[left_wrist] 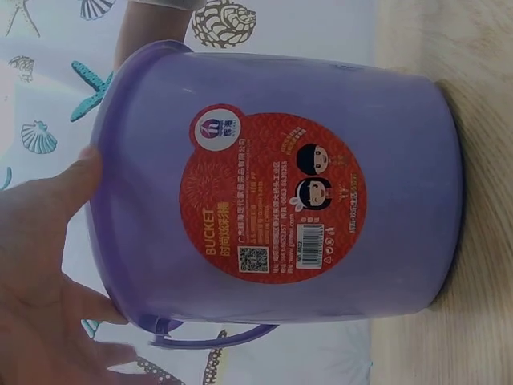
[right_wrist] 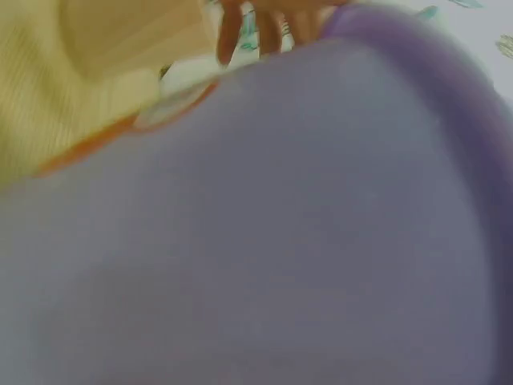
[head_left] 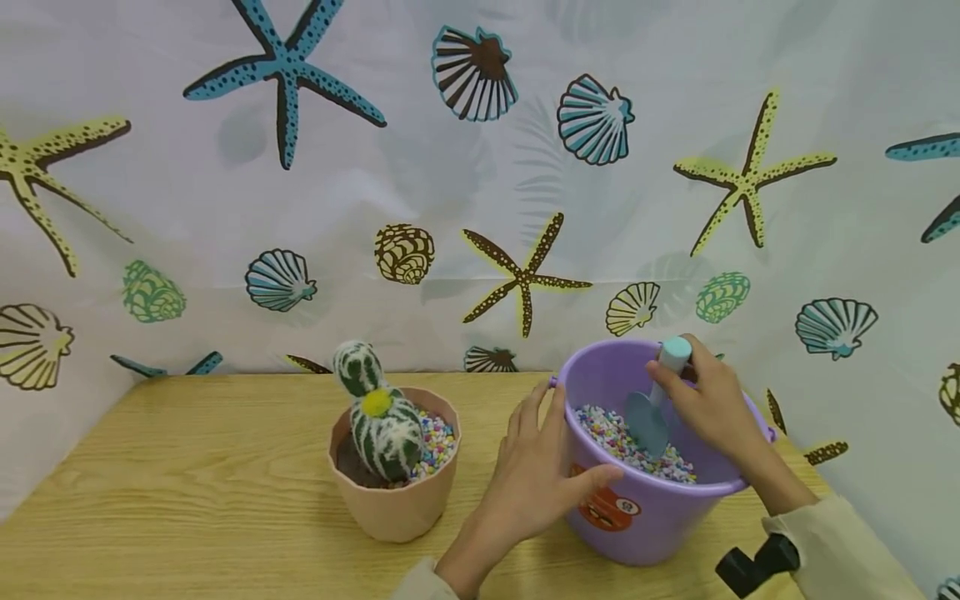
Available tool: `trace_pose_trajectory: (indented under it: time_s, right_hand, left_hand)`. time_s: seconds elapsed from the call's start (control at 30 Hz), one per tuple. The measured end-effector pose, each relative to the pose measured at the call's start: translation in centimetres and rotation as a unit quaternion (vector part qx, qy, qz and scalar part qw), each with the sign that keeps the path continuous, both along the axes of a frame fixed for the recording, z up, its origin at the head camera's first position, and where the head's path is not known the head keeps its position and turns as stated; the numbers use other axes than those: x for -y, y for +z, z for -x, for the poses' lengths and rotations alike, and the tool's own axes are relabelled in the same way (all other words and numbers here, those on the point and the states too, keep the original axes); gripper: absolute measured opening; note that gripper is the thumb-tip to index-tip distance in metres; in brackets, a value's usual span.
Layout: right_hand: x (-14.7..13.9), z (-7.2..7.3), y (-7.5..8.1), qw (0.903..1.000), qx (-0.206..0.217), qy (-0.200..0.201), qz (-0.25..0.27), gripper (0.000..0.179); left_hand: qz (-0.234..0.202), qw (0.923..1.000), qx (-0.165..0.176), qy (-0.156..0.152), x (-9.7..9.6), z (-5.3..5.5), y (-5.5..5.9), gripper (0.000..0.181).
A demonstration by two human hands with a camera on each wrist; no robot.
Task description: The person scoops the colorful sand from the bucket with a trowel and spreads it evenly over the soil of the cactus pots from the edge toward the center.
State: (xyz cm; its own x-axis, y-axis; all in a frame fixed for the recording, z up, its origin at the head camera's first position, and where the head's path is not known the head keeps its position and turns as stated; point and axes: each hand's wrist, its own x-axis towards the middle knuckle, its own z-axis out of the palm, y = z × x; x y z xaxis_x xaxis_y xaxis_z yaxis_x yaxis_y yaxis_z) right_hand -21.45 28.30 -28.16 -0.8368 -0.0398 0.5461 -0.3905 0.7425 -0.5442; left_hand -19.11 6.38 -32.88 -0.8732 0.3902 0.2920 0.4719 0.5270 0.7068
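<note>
A small shovel (head_left: 648, 424) with a pale blue handle stands tilted inside a purple bucket (head_left: 626, 533). My right hand (head_left: 708, 400) grips its handle above the bucket's rim. The grey blade dips to the multicoloured beads (head_left: 611, 429) in the bucket. At the near left of the rim, my left hand (head_left: 528, 475) rests with fingers extended and thumb spread along the edge. In the left wrist view this hand (left_wrist: 40, 273) touches the rim beside the bucket's red label (left_wrist: 272, 196). The right wrist view is mostly filled by the bucket's wall (right_wrist: 264, 224), hiding the right hand.
Left of the bucket stands a peach flowerpot (head_left: 397, 510) with a cactus (head_left: 386, 437) and multicoloured beads at its right side. Both stand on a wooden table (head_left: 187, 492). Behind hangs a white cloth (head_left: 420, 167) printed with starfish and shells.
</note>
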Motion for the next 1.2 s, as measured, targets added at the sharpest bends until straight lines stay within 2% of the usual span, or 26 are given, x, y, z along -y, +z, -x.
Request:
trace_pose_trajectory:
  time_s: [0.13, 0.27, 0.37, 0.43, 0.67, 0.73, 0.8, 0.83, 0.87, 1.0, 1.07, 1.1, 1.13, 1.2]
  right_hand:
    - [0.1, 0.0, 0.2, 0.9941, 0.041, 0.028, 0.096, 0.023]
    - [0.4, -0.1, 0.6, 0.9787, 0.076, 0.051, 0.184, 0.031]
    - [0.5, -0.2, 0.7, 0.9661, 0.084, 0.066, 0.235, 0.027]
    - [0.4, -0.1, 0.7, 0.9533, 0.086, 0.082, 0.277, 0.023]
    - [-0.8, -0.1, 0.8, 0.8963, 0.129, 0.142, 0.4, 0.021]
    - [-1.2, 0.0, 0.8, 0.8827, 0.15, 0.148, 0.42, 0.022]
    - [-1.5, 0.0, 0.9, 0.8735, 0.17, 0.148, 0.431, 0.024]
    - [-1.6, 0.0, 0.9, 0.8724, 0.178, 0.145, 0.432, 0.025]
    - [-1.6, 0.1, 0.9, 0.8755, 0.182, 0.137, 0.426, 0.026]
    - [-1.8, 0.1, 0.8, 0.9036, 0.181, 0.097, 0.376, 0.031]
    - [-1.9, 0.1, 0.6, 0.9103, 0.179, 0.091, 0.362, 0.032]
    - [-2.0, 0.1, 0.5, 0.9054, 0.184, 0.098, 0.37, 0.032]
    - [-2.2, 0.1, 0.4, 0.8955, 0.191, 0.11, 0.387, 0.033]
    - [-2.5, 0.1, 0.2, 0.8681, 0.206, 0.139, 0.429, 0.03]
  left_hand:
    - [0.009, 0.9998, -0.012, 0.01, 0.0, 0.1, 0.0, 0.105]
    - [0.006, 0.9999, -0.008, -0.004, 0.0, 0.1, 0.0, 0.106]
    - [0.01, 0.9999, -0.004, -0.005, 0.1, 0.0, 0.2, 0.107]
    - [0.015, 0.9999, -0.003, -0.003, 0.1, 0.0, 0.3, 0.108]
    - [0.024, 0.9997, -0.01, 0.004, 0.2, -0.1, 0.6, 0.109]
    - [0.032, 0.9993, -0.015, 0.009, 0.3, -0.1, 0.6, 0.11]
    - [0.037, 0.9991, -0.019, 0.012, 0.4, -0.1, 0.8, 0.11]
    - [0.039, 0.999, -0.021, 0.012, 0.4, -0.1, 0.8, 0.11]
    - [0.039, 0.9989, -0.021, 0.012, 0.4, -0.1, 0.8, 0.11]
    - [0.037, 0.999, -0.023, 0.007, 0.2, 0.0, 0.8, 0.11]
    - [0.037, 0.999, -0.023, 0.006, 0.1, 0.0, 0.7, 0.11]
    - [0.037, 0.9991, -0.022, 0.006, 0.0, 0.0, 0.6, 0.11]
    - [0.038, 0.999, -0.022, 0.007, 0.0, 0.0, 0.6, 0.11]
    - [0.04, 0.9989, -0.022, 0.009, 0.0, -0.1, 0.4, 0.111]
